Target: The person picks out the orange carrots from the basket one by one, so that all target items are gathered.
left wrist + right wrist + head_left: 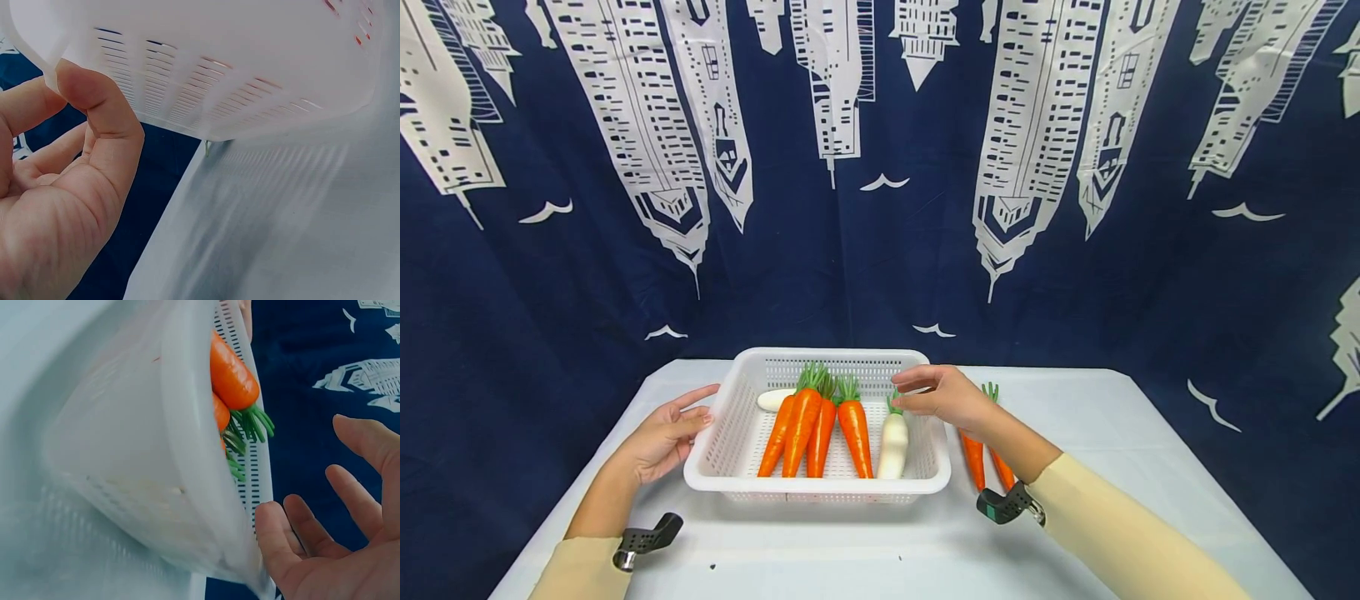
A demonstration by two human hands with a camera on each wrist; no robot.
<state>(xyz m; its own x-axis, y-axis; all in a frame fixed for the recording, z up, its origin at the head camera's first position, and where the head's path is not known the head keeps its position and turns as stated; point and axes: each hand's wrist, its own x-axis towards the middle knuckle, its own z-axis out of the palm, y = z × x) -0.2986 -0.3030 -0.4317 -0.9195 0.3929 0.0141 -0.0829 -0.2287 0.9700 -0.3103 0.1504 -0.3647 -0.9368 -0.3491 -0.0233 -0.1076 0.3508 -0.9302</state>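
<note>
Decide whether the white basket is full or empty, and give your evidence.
Partly filled: in the basket, orange carrots and a white radish lie with bare floor between them.

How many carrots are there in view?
6: four carrots in the basket, two carrots to its right on the table. Others may be hidden.

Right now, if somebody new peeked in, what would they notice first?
Probably the bright orange carrots with green tops, lying in the white plastic basket between the person's left hand and right hand. Next, maybe the navy cloth behind the table, with white skyscrapers printed upside down across its top.
</note>
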